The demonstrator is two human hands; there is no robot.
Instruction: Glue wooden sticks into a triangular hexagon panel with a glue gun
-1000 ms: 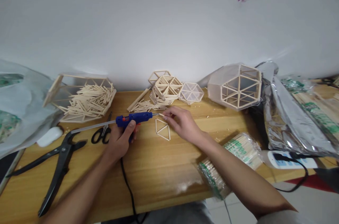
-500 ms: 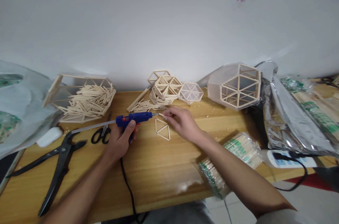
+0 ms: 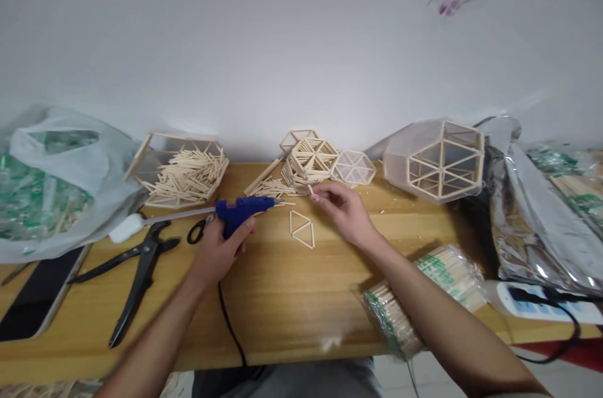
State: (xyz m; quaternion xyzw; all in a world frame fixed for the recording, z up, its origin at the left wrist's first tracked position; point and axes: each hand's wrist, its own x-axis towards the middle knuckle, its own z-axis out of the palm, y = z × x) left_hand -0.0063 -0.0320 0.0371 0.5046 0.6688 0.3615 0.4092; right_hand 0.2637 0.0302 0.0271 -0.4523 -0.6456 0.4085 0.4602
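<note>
My left hand [image 3: 222,255] is wrapped around a blue hot glue gun [image 3: 242,212], its nozzle aimed right and a long glue stick out of its back. My right hand [image 3: 343,209] pinches a short wooden stick [image 3: 311,190] between thumb and fingertips, apart from the nozzle. Below and between the hands, a small frame of joined wooden sticks [image 3: 302,236] lies flat on the wooden table [image 3: 282,310]. Just behind are loose short sticks [image 3: 273,187] and a stack of hexagonal stick frames [image 3: 311,159].
Left: a stick-filled hexagonal holder [image 3: 188,175], black-handled cutter [image 3: 147,250], scissors [image 3: 196,231], white case [image 3: 126,228], phone [image 3: 40,291] and plastic bag [image 3: 70,197]. Right: a covered hexagonal frame [image 3: 438,159], wrapped stick bundles [image 3: 447,269] and power strip [image 3: 541,302]. A black cord [image 3: 230,322] crosses the front edge.
My right hand has drawn away from the glue gun's nozzle to the right, still pinching a stick. The camera view has shifted left, bringing the phone into sight.
</note>
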